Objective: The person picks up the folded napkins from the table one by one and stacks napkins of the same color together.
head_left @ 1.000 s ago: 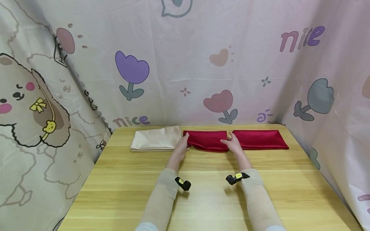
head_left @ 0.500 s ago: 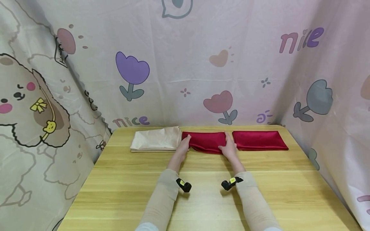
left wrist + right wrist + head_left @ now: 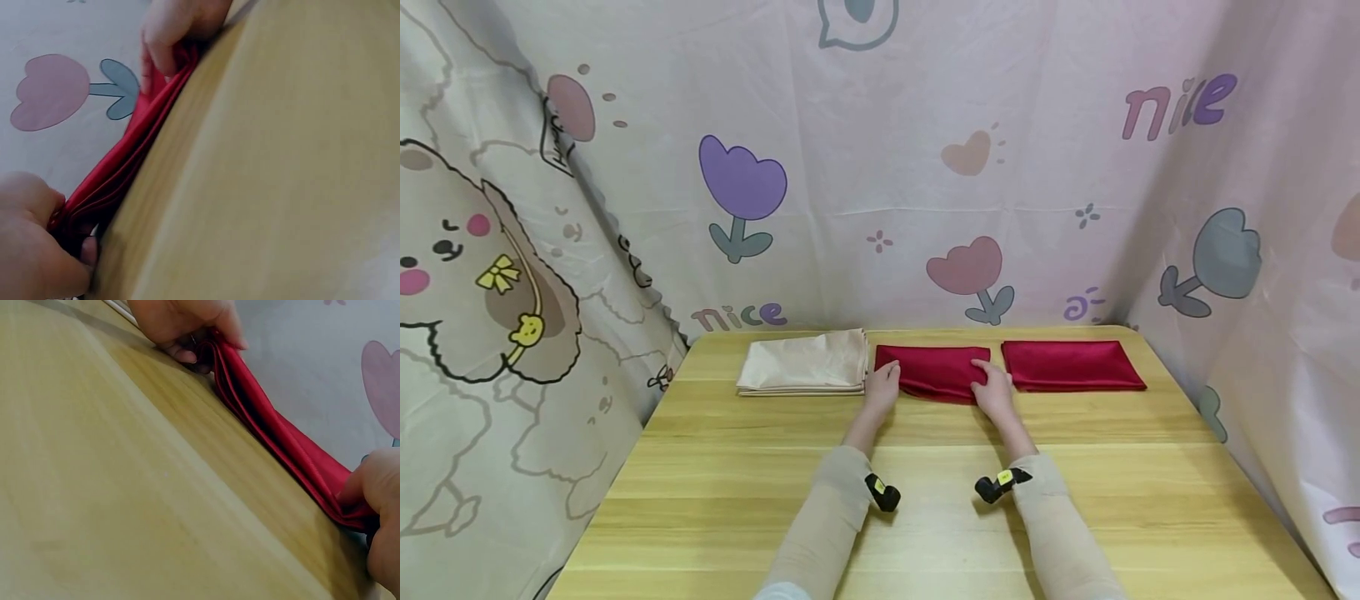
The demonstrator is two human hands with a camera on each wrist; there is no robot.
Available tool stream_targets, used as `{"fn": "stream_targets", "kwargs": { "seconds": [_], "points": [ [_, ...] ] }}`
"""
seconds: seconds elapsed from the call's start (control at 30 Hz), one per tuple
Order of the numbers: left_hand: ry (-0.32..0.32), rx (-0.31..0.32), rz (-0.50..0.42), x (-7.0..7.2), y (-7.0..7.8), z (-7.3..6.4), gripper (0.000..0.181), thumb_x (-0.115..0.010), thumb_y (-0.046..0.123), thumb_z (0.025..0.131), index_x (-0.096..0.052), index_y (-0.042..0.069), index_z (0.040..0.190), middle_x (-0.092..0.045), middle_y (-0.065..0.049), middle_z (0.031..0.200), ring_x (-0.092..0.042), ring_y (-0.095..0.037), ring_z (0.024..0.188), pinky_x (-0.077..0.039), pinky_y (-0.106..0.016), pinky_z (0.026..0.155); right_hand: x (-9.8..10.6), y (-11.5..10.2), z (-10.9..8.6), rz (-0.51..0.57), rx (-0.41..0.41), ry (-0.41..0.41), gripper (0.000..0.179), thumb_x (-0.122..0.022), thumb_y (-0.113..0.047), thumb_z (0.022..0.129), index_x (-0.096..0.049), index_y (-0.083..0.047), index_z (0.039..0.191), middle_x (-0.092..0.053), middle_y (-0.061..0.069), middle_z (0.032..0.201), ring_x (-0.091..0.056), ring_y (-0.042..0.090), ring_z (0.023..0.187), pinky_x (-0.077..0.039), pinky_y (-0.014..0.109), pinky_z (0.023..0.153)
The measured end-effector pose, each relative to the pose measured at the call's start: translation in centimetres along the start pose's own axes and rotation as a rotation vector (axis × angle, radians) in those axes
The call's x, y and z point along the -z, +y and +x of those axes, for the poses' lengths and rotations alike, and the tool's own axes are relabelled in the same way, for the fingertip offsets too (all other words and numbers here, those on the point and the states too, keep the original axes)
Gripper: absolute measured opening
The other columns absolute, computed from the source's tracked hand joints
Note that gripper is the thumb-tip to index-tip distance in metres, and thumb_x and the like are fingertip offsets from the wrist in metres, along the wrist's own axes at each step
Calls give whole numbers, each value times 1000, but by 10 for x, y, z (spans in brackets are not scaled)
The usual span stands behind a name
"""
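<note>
A folded red satin cloth [image 3: 936, 372] lies in the middle of the row at the back of the table. My left hand [image 3: 883, 388] pinches its left end and my right hand [image 3: 996, 392] its right end, thumbs on top. In the left wrist view the cloth's stacked layers [image 3: 128, 162] stretch between the two hands, the front edge sagging a little. The right wrist view shows my right thumb [image 3: 356, 487] pressed on the upper layer, with fingers curled under and partly hidden.
To the left lies a folded cream cloth [image 3: 805, 362], close beside my left hand. A second folded red cloth [image 3: 1073, 365] lies to the right, past a narrow gap. The wooden table [image 3: 925, 517] ends at a printed curtain [image 3: 880, 167] behind the cloths.
My right hand has come left from the gap and taken hold of the middle cloth's right end. Both hands have drawn that cloth slightly toward me. The outer cloths stay put.
</note>
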State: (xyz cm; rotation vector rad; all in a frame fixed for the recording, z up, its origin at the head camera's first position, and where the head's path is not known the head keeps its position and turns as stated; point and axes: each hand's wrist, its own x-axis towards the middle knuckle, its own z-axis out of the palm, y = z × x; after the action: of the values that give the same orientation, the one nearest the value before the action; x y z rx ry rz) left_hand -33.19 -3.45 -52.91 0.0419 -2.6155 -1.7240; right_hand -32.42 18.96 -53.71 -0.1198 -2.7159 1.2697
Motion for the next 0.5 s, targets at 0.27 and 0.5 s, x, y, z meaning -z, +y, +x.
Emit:
{"fn": "stream_targets", "kwargs": {
  "seconds": [0.27,0.5],
  "points": [
    [166,-96,193,-12,-4,-5,32,-53,15,99,-65,8,127,-56,-23,137,-37,-44,139,-29,-52,117,-3,2,-6,41,21,101,37,-59,3,84,-64,-4,121,-56,25,133,-40,40,112,-33,52,95],
    [231,-96,230,-15,-2,-10,31,-59,12,95,-68,11,124,-51,-29,140,-35,-49,139,-28,-55,116,-1,0,-9,70,17,119,35,-66,-1,85,-64,-1,120,-56,27,131,-39,41,114,-33,52,98]
  ]
}}
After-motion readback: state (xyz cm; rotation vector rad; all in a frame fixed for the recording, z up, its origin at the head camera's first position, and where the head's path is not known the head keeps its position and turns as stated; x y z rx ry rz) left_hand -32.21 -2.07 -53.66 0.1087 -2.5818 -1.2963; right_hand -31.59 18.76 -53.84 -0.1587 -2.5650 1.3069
